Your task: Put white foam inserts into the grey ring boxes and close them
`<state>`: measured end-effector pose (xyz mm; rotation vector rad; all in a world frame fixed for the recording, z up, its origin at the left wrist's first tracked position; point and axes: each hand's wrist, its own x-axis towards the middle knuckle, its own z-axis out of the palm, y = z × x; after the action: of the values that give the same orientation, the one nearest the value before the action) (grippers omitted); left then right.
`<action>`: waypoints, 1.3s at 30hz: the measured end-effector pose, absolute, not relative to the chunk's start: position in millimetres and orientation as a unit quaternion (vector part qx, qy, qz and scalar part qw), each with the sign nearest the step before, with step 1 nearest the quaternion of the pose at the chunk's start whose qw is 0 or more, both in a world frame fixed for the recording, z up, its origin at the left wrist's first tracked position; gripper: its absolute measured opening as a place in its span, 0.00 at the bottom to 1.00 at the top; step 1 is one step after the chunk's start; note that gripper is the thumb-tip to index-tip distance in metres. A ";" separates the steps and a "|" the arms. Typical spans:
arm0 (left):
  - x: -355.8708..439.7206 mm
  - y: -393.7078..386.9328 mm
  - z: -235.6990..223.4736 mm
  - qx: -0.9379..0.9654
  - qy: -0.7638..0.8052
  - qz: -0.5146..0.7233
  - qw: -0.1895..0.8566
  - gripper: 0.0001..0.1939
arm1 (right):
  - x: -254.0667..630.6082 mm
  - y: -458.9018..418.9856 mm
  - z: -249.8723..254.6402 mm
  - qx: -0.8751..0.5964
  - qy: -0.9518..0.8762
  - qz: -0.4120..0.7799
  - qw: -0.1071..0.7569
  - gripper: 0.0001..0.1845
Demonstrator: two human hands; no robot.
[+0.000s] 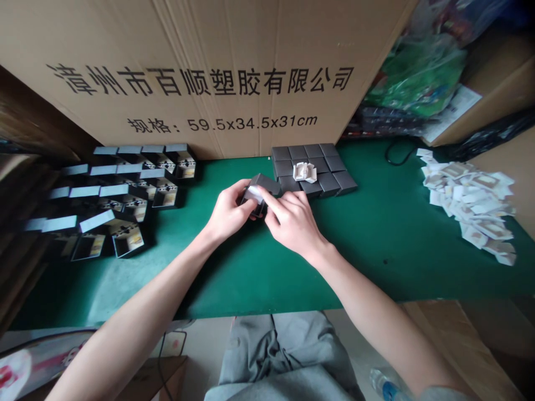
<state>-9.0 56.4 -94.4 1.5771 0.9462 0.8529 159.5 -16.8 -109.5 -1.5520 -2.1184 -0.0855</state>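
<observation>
My left hand (231,211) is closed around a small black hinged box (264,182), its lid up, above the middle of the green table. Inside the box shows a white insert (253,192). My right hand (292,220) meets the box from the right; its index fingertip presses on the insert while the other fingers are curled. Whether those fingers also touch the box is hidden. Just beyond my right hand, closed dark boxes (330,161) stand packed in a block, with a few white folded inserts (305,172) lying on top.
At left, several open black boxes (129,240) stand in rows on the green table (259,278). A pile of white folded inserts (472,195) lies at right. A large cardboard carton (209,44) rises behind the table. Plastic bags (422,72) sit at the back right.
</observation>
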 end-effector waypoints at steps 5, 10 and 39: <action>-7.3 56.2 -93.4 0.657 0.395 0.367 0.526 0.14 | 159.3 -16.4 -108.9 -0.574 -0.779 -0.032 0.252 0.28; -6.4 55.8 -93.9 0.659 0.387 0.365 0.532 0.14 | 158.6 -16.6 -106.5 -0.573 -0.780 -0.029 0.251 0.27; -6.1 56.1 -95.5 0.661 0.387 0.374 0.523 0.13 | 158.8 -17.0 -106.7 -0.573 -0.778 -0.035 0.256 0.26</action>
<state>-6.1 56.1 -95.5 1.5821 0.9267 0.8958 158.8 -17.0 -106.7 -1.5544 -2.1119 -0.0946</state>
